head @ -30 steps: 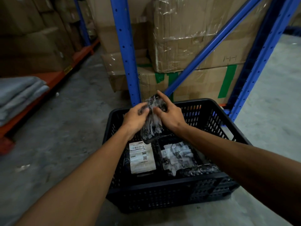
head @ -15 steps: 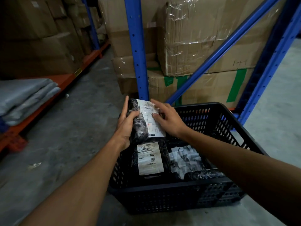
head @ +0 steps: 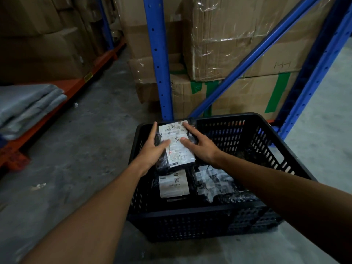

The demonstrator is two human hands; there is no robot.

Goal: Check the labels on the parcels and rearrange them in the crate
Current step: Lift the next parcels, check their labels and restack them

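Now: parcel [head: 176, 147] is label-up at the far-left end of the crate [head: 190, 220], tilted, its far edge up at the rim, its near edge overlapping a second parcel [head: 173, 184] that lies flat below it with label showing. I have it between both hands. Left hand [head: 152, 149] runs along its left edge, thumb on the label; right hand [head: 200, 145] is on the right edge, thumb also on the label. Fingers [head: 187, 127] spread fairly wide and pressed flat, more a steadying hold than a pinch.

Judgement on the step: read the label, then seat the parcel. Label print is too blurred for me to read from this view. To do it well I would keep the thumbs off the barcode area, lower the near edge first, and slide it clear of the second parcel so neither label is covered. A third parcel [head: 213, 181], wrapped in crinkled clear film, lies to the right; the far-right part of the crate looks free, though dark. Wrap looks slippery, so press evenly from both sides.

Crate stands on the concrete floor [head: 76, 149], just before the blue rack [head: 158, 58] and stacked cartons [head: 228, 44].
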